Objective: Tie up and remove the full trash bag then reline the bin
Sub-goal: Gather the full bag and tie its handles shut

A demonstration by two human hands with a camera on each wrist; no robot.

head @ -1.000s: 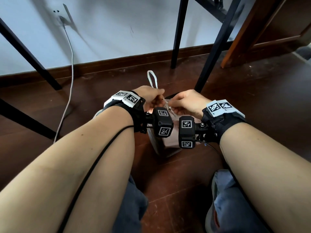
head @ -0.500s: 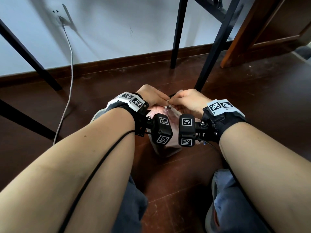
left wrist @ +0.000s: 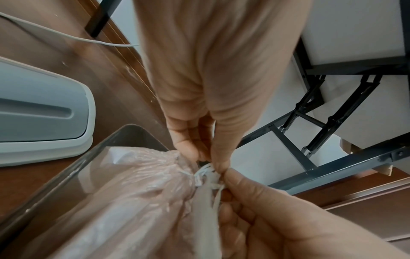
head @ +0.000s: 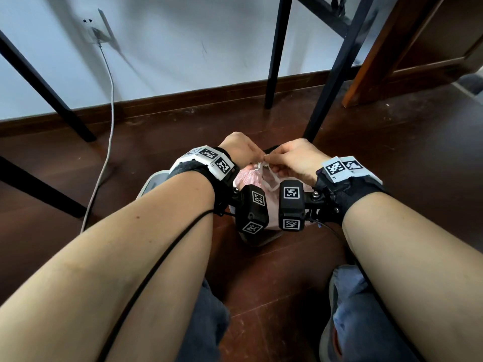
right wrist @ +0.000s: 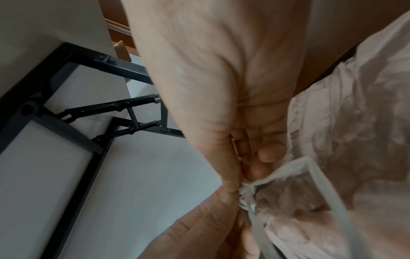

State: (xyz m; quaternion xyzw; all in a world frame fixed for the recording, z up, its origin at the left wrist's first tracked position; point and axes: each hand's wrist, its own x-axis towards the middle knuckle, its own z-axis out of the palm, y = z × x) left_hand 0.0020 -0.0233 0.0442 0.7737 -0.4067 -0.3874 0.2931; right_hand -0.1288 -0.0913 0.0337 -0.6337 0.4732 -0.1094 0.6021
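Observation:
A pale pink trash bag (head: 245,176) (left wrist: 142,192) (right wrist: 355,122) sits gathered in a small clear-walled bin (left wrist: 73,168) on the floor. Its white drawstring (head: 269,178) (left wrist: 206,175) (right wrist: 246,192) is bunched into a knot at the bag's neck. My left hand (head: 239,150) (left wrist: 208,163) pinches the drawstring at the knot with thumb and fingertips. My right hand (head: 290,159) (right wrist: 238,185) pinches the same knot from the other side, a loop of the string (right wrist: 321,175) hanging beside it. The two hands touch over the bag.
The bin's grey-white lid (left wrist: 42,112) (head: 153,181) lies on the dark wooden floor to the left. Black table legs (head: 329,74) stand just behind the bin. A white cable (head: 111,105) runs from a wall socket down the left. My knees sit below.
The drawstring loop that stood up behind the hands a second ago has been pulled down. Both hands have closed in together on the knot.

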